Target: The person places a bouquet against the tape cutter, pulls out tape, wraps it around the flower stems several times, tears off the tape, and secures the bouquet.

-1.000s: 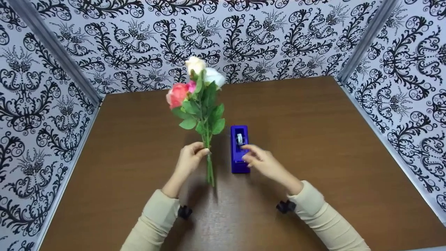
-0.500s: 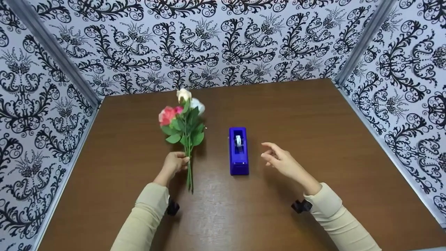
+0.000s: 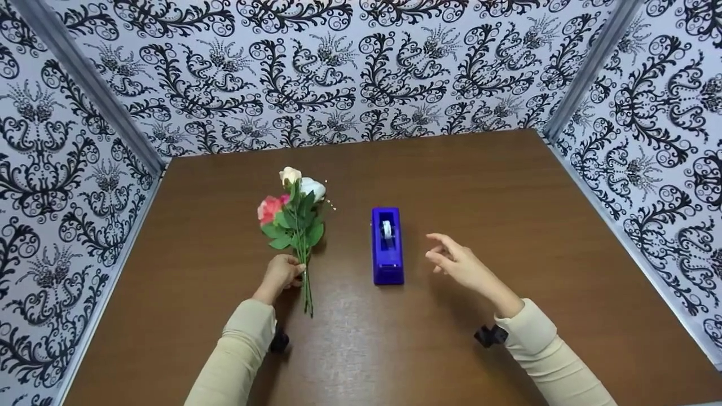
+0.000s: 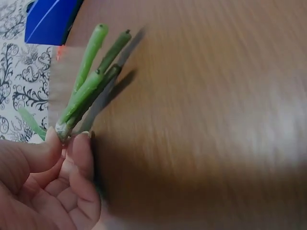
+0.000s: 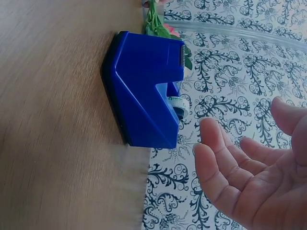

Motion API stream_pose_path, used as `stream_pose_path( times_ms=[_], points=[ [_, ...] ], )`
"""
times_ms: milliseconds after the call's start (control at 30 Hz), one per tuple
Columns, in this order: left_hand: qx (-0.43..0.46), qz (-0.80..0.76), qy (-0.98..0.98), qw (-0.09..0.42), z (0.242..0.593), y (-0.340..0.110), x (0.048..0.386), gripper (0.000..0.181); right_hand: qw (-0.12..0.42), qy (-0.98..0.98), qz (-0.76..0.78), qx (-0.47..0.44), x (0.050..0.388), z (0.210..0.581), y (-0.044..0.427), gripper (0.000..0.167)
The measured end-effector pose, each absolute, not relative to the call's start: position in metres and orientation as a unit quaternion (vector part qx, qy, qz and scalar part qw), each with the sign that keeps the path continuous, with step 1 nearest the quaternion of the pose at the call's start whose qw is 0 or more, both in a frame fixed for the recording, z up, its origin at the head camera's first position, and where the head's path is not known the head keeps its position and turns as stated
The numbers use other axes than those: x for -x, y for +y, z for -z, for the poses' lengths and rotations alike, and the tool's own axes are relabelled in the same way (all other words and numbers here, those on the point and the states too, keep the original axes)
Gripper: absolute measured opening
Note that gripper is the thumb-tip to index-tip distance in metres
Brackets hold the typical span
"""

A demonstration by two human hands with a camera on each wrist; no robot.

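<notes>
A bouquet of artificial flowers (image 3: pixel 299 220), with coral, cream and white blooms and green leaves, is left of the middle of the table in the head view. My left hand (image 3: pixel 282 273) pinches its stems (image 4: pixel 88 81) between thumb and fingers; in the left wrist view, something clear and shiny wraps them at the pinch. A blue tape dispenser (image 3: pixel 387 265) stands on the table to the right of the bouquet, with a small roll of tape (image 5: pixel 179 106) in it. My right hand (image 3: pixel 465 267), fingers relaxed and holding nothing, is to the right of the dispenser, apart from it.
The brown wooden table (image 3: pixel 479 186) is bounded at the back and both sides by walls (image 3: pixel 338 67) with black-and-white scroll patterns. A black wrist mount (image 3: pixel 491 336) hangs beneath the right sleeve.
My left hand has brought the bouquet left and down toward the table, its blooms now nearer me. My right hand has drawn away rightward from the tape dispenser, which stays put.
</notes>
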State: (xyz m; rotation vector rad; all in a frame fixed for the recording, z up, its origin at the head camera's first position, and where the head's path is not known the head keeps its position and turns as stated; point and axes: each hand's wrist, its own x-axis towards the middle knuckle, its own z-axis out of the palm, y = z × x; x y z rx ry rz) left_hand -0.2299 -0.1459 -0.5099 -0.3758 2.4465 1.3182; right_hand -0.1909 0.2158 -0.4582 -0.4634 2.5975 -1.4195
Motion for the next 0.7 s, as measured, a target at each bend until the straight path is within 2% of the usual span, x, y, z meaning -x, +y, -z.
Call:
stream_pose_path(
  times_ms=[133, 267, 367, 533, 600, 700],
  points=[
    [0.105, -0.401, 0.898, 0.148, 0.505, -0.145, 0.228, 0.019, 0.077, 0.863, 0.475, 0.152, 0.190, 0.458, 0.217, 0.043],
    [0.097, -0.328, 0.934, 0.106, 0.501, -0.144, 0.227, 0.023, 0.073, 0.869, 0.470, 0.138, 0.194, 0.460, 0.220, 0.043],
    [0.102, -0.299, 0.948, 0.040, 0.499, -0.144, 0.227, 0.039, 0.053, 0.894, 0.421, 0.143, 0.204, 0.466, 0.228, 0.046],
    [0.111, -0.274, 0.950, -0.103, 0.497, -0.157, 0.231, 0.070, -0.010, 0.944, 0.283, 0.169, 0.233, 0.485, 0.257, 0.057],
    [0.113, -0.256, 0.951, -0.129, 0.495, -0.168, 0.234, 0.081, -0.023, 0.955, 0.241, 0.169, 0.244, 0.494, 0.273, 0.061],
    [0.115, -0.231, 0.958, -0.124, 0.492, -0.187, 0.238, 0.094, -0.017, 0.967, 0.201, 0.153, 0.256, 0.504, 0.295, 0.070]
  ],
)
